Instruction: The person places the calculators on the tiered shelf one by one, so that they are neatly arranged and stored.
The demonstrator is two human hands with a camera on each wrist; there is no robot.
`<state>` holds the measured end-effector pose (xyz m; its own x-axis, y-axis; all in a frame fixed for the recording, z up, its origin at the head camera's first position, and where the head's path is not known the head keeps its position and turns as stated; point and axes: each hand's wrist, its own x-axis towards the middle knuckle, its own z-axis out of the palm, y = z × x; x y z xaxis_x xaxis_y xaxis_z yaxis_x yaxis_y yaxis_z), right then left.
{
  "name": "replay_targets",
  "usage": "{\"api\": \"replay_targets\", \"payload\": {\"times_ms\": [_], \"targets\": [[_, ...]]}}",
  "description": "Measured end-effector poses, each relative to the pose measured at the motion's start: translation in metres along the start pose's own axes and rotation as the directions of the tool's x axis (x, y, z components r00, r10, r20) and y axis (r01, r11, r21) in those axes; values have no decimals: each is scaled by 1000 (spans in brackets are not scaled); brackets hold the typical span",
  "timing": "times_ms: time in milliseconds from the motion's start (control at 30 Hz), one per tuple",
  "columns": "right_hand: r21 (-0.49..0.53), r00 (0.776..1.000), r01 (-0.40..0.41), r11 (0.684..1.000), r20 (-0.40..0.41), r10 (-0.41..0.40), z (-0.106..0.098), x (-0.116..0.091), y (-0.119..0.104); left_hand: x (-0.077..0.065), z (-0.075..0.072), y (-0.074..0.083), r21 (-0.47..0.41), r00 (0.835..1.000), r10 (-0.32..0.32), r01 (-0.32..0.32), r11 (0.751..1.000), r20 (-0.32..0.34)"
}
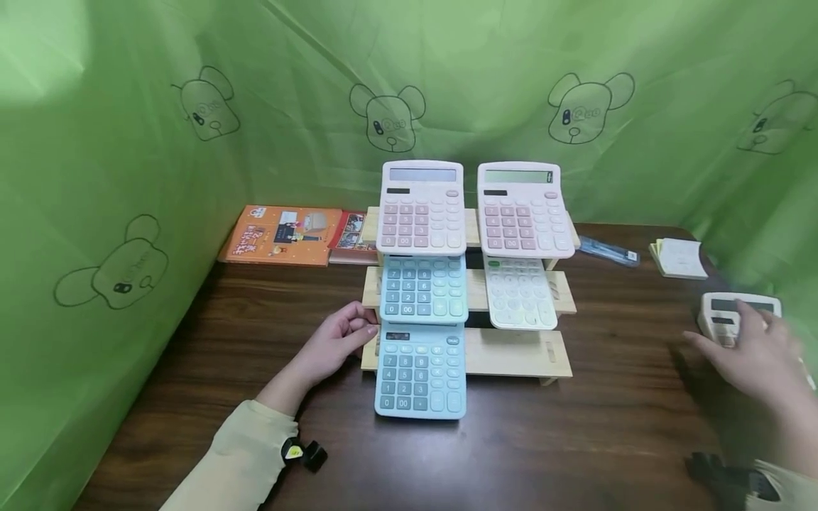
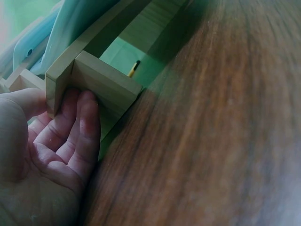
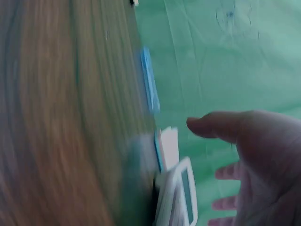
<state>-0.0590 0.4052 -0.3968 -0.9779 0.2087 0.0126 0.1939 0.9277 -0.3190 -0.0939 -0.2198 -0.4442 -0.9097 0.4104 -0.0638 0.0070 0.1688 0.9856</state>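
A tiered wooden rack point(image 1: 511, 353) holds several calculators. My left hand point(image 1: 339, 333) grips the left end of its lowest tier. In the left wrist view, the thumb lies on one side of the wooden board point(image 2: 108, 77) and curled fingers on the other. Closest to that hand is a blue calculator point(image 1: 420, 376) on the low tier, below another blue calculator point(image 1: 423, 289). Two pink-and-white calculators, left point(image 1: 422, 206) and right point(image 1: 525, 213), top the rack, with a white-green calculator point(image 1: 520, 292) under the right one. My right hand point(image 1: 763, 351), fingers spread, hovers over a white calculator point(image 1: 709, 309); contact is unclear.
An orange book point(image 1: 281, 234) and a red book point(image 1: 354, 238) lie behind the rack at left. A blue packet point(image 1: 608, 251) and a stack of note papers point(image 1: 680, 257) are at the back right. Green cloth point(image 1: 479, 57) encloses the dark wooden table point(image 1: 607, 426).
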Motion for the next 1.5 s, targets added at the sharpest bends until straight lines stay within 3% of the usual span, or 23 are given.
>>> {"api": "replay_targets", "payload": {"times_ms": [133,233,400,533,767,1067,1300,1500], "targets": [[54,999,-35,998,-33,37,-3,-1,27,-6,3,13,7,1000,9,-9,1000,-3],[78,998,-49,996,-21,51,-4,-1,39,-4,1,6,8,1000,20,-20,1000,-7],[-32,1000,-2,999,-10,2,-1,2,48,-3,-3,-6,32,999,32,-31,999,-19],[-59,1000,-5,998,2,5,0,3,48,-4,-4,-4,37,999,41,-41,998,-20],[-125,997,-78,989,14,80,3,0,44,-1,-4,-3,36,999,34,-34,999,-19],[-90,974,-191,977,103,200,5,0,32,0,-5,-8,21,998,61,-61,998,0],[-95,994,-63,994,84,71,9,-2,26,1,-4,-10,14,999,48,-48,999,8],[-93,998,-4,996,60,10,15,-3,16,4,-2,-8,22,1000,10,-10,1000,-5]]}}
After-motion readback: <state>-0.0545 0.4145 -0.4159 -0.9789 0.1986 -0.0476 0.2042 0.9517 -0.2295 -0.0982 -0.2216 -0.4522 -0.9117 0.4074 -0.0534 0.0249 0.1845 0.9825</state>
